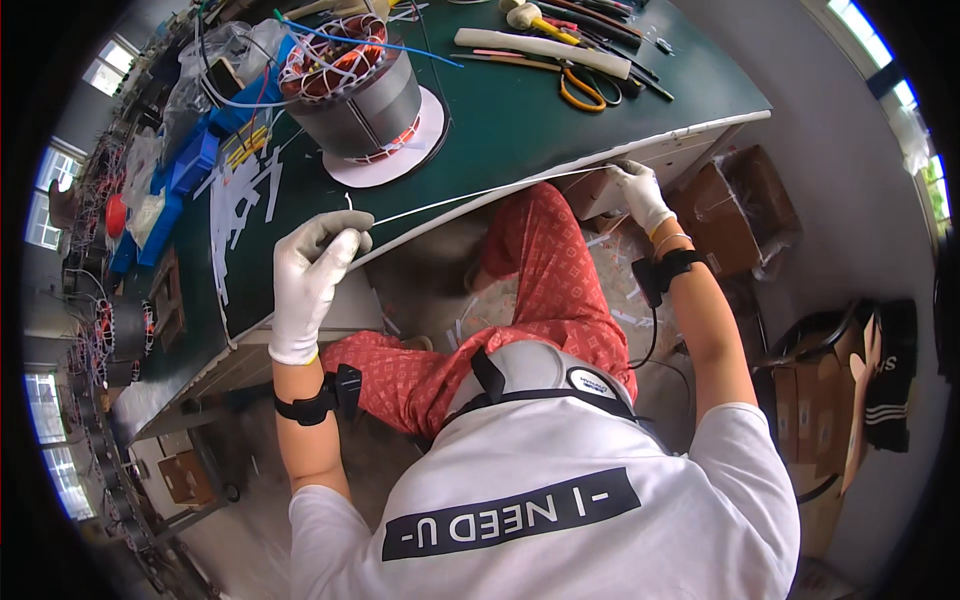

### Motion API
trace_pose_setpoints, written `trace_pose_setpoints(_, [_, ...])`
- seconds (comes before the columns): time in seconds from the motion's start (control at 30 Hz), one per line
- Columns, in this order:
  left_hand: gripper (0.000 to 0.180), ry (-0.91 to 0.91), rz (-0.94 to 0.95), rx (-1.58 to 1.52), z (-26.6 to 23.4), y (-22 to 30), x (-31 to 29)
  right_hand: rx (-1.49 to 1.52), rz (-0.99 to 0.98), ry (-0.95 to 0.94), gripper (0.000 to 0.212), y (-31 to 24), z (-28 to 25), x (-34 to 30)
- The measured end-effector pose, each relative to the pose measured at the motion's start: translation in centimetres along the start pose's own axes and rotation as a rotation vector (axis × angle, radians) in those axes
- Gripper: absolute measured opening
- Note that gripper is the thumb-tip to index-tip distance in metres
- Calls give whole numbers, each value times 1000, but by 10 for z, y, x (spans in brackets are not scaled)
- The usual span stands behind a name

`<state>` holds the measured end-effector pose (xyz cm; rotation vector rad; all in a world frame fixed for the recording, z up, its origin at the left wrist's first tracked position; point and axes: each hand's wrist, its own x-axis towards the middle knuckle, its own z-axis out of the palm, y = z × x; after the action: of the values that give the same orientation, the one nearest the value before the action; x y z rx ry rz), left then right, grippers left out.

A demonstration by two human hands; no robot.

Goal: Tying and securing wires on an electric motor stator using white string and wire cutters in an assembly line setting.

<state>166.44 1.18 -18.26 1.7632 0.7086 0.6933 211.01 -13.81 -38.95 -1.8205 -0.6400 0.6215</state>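
A thin white cord (480, 192) is stretched between my two gloved hands along the bench's front edge. My left hand (318, 275) pinches one part of it, and a short end sticks up past the fingers. Out to the right, my right hand (640, 192) is closed on the cord's other part. Beyond my left hand stands a motor stator (360, 110), a grey steel ring with copper windings laced in white cord at its top. Blue and white lead wires (400, 48) spread from it. It rests on a round white pad (425, 150).
Paper strips (236, 205) and blue bins (195, 160) lie on the green bench (690, 90) at left. Scissors with yellow handles (582, 92) and a white tube (540, 50) lie at the back. Cardboard boxes (712, 220) stand right of the bench.
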Motion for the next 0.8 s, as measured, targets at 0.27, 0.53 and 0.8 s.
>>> trace_pose_setpoints(0.27, [14,147,50,138,-15,-14,-8,326,-58,616,30,-2,-142,-34])
trace_pose_setpoints(0.53, [36,-398,-119,-367,83,-3,25,-898,-99,653,40,-137,-383,-176])
trace_pose_setpoints(0.8, [49,-789,254,725,141,7,45,-513,-545,668,53,-269,-299,-245])
